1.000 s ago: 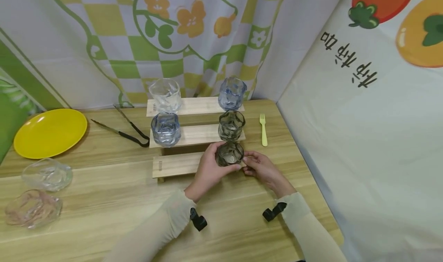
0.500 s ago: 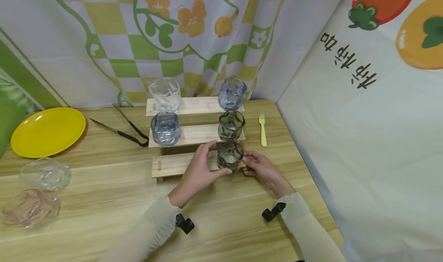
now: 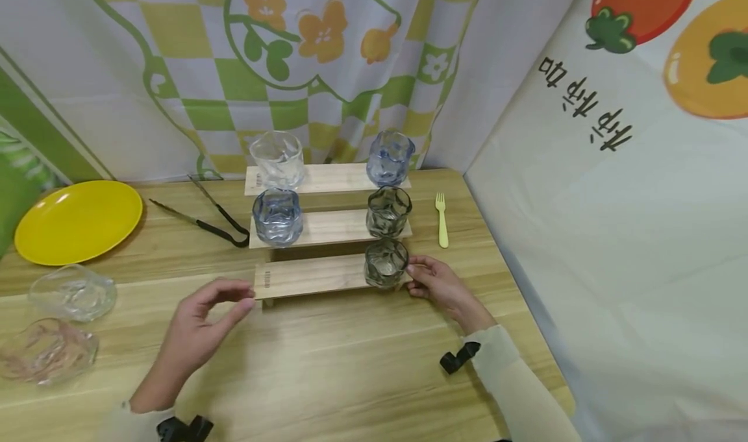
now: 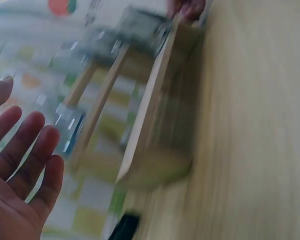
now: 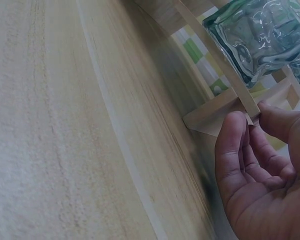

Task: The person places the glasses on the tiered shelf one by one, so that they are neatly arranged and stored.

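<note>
A three-tier wooden rack point(image 3: 318, 276) stands on the table. My right hand point(image 3: 441, 293) pinches the right end of its lowest board; in the right wrist view, thumb and fingers meet at the board's corner. On that same end sits a smoky grey glass point(image 3: 386, 265), close beside my right fingertips. My left hand point(image 3: 195, 331) holds nothing, its thumb and fingers apart near the board's left end. The left wrist view shows those fingers point(image 4: 32, 145) relaxed. A second grey glass point(image 3: 388, 213) and a blue glass point(image 3: 277, 218) occupy the middle tier.
On the top tier are a clear glass point(image 3: 278, 161) and a blue glass point(image 3: 390, 158). Black tongs point(image 3: 213, 224) and a yellow plate point(image 3: 78, 224) lie left, above a clear glass point(image 3: 73, 294) and a pink glass point(image 3: 49, 351). A yellow-green fork point(image 3: 442, 221) lies right.
My left hand has let go of the grey glass on the lowest board and moved left and toward me, to the board's left end. The right hand stays at the right end.
</note>
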Demonstrator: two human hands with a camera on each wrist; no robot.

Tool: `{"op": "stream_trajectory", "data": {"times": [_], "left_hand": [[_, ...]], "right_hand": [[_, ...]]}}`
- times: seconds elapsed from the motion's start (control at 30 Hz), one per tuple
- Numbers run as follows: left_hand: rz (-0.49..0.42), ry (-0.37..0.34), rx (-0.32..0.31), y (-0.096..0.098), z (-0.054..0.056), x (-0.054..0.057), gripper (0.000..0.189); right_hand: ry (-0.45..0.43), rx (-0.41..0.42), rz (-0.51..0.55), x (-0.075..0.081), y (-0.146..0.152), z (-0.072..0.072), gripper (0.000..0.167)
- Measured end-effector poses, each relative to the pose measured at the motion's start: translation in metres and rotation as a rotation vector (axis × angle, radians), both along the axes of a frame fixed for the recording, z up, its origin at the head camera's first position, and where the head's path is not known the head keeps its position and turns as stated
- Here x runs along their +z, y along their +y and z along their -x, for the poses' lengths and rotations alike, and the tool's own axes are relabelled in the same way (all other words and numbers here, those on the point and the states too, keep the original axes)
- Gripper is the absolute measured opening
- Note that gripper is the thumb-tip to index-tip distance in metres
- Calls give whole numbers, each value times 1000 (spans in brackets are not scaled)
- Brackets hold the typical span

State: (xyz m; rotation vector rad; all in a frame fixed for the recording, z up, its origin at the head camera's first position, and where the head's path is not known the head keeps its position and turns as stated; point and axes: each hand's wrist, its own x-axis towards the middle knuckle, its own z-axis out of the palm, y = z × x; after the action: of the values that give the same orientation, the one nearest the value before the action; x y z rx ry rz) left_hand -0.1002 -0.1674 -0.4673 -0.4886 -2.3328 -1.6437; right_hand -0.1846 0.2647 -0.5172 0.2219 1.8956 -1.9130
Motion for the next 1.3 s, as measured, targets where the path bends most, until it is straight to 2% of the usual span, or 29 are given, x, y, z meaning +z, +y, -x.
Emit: {"op": "stream_trajectory", "data": {"times": [0.13,0.23,0.3,0.4,0.47,0.57,0.63,0.7,0.8,0.9,0.97,1.03,1.1,1.23,1.3], "left_hand": [[73,-14,303,-55,-13,6,27],[161,-18,509,-95,-22,0,33],[209,12,601,-119,-28,-8,40],[235,73,688,-147,-34,-20,49],[212,103,709,-159,-38,-25,54],[186,80,729,-169,-45,-29,59],[175,14,741,-173,-48,-31,64],[204,-68,769,-177,-51,-34,71],[180,-129,791,-179,-53,-40,74],[123,-182,837,-177,-52,-46,68],[81,-246,874,-177,-50,-50,66],[88,-328,921,-178,-49,-53,65],[103,-370,947,-179,-49,-55,68],[99,-361,968,-180,-50,-60,75],[-43,-337,932,-181,-51,-61,77]], "right_hand": [[-1,5,3,0,-1,0,36],[-1,8,1,0,0,-1,36],[-6,-1,1,-1,0,-1,35],[-13,-15,-3,0,0,-1,33],[-12,-11,-3,0,0,-1,34],[-7,4,-1,-1,0,-1,36],[-4,9,-1,-1,-1,-1,37],[-7,5,1,-2,-1,-1,37],[-5,-1,-1,-2,0,-1,36],[-5,-4,3,-2,1,0,36],[-10,-7,5,-3,1,1,35],[-13,-7,8,-4,2,1,36],[-15,-6,4,-4,2,1,36],[-15,-10,7,-3,2,1,36],[-12,-7,7,-2,1,1,37]]}}
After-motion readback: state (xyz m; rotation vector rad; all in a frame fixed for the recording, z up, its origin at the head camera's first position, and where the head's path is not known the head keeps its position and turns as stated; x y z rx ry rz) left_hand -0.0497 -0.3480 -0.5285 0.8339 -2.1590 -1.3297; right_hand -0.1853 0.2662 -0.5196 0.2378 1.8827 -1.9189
